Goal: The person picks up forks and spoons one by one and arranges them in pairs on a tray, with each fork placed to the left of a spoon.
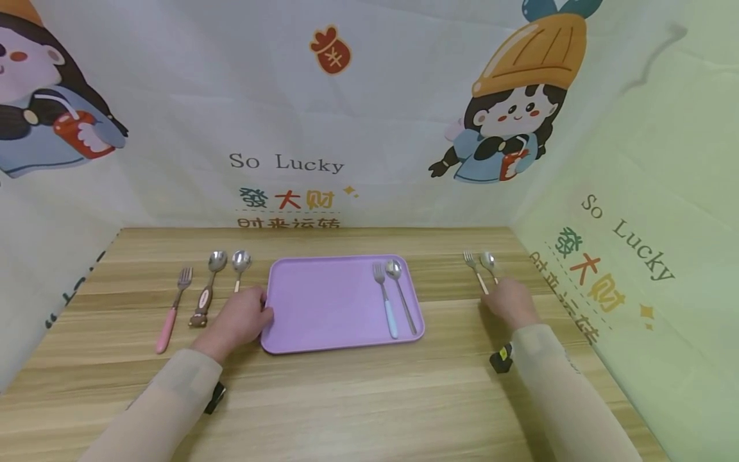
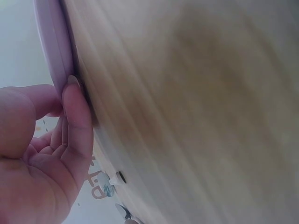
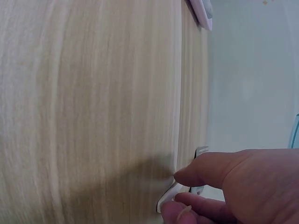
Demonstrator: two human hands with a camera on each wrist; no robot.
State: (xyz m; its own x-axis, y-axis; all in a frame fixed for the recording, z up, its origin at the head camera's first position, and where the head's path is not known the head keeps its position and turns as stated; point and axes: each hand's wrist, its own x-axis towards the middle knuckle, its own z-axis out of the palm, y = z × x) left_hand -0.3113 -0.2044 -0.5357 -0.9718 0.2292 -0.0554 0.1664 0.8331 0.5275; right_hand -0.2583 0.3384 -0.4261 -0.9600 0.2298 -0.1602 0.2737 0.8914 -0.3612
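My left hand [image 1: 242, 317] is at the left edge of a purple tray [image 1: 323, 301]. In the left wrist view its thumb and fingers pinch the tray rim [image 2: 58, 51]. A light-handled spoon [image 1: 241, 260] lies just beyond that hand, its lower handle hidden. On the tray's right side are a blue-handled fork [image 1: 387, 308] and a metal spoon [image 1: 402, 292]. My right hand [image 1: 512, 301] is over the handles of a white-handled fork [image 1: 476, 269] and a spoon [image 1: 488, 260]. In the right wrist view, thumb and fingertips close around a white handle [image 3: 169, 193], seemingly the fork's.
Left of the tray lie a pink-handled fork [image 1: 173, 317] and a brown-handled spoon [image 1: 206, 295]. The wooden table [image 1: 358, 404] meets a printed cloth backdrop [image 1: 392, 128] behind and at both sides. Black wrist cameras [image 1: 501, 359] hang under the forearms.
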